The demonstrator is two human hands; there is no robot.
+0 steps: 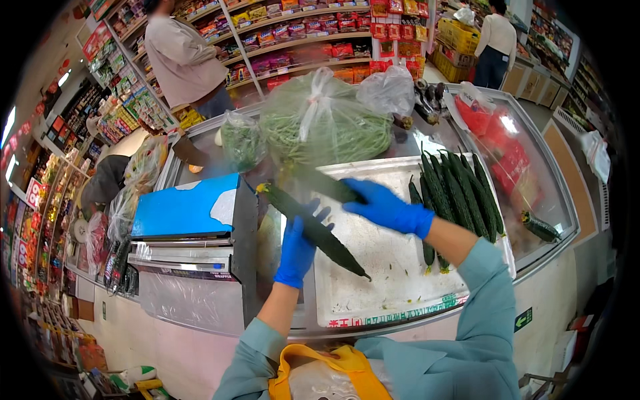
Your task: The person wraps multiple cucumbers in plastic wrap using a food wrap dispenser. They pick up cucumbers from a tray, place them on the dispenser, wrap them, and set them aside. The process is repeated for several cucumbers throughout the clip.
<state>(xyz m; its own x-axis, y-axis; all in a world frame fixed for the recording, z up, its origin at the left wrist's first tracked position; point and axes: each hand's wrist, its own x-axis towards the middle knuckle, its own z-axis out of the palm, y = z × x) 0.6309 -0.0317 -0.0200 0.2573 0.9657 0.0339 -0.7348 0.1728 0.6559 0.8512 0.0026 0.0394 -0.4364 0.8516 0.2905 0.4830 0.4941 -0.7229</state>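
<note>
Both of my hands wear blue gloves. My left hand (299, 241) holds a long green cucumber (320, 232) slantwise, its yellow blossom end up and to the left. In my right hand (387, 204) is a second cucumber (327, 186), blurred, pointing left behind the first one. Beneath them lies a white foam box lid or tray (370, 290) with printed writing on its front edge. Several cucumbers (457, 192) rest side by side on its right part. Bits of debris dot the tray's bare surface.
A cling-film wrapping machine (185, 205) with a blue top stands at the left. Behind the tray sit a big bag of green beans (325, 120) and several eggplants (427, 102). A short cucumber piece (541, 227) lies at the right. Two people stand beyond the freezer counter.
</note>
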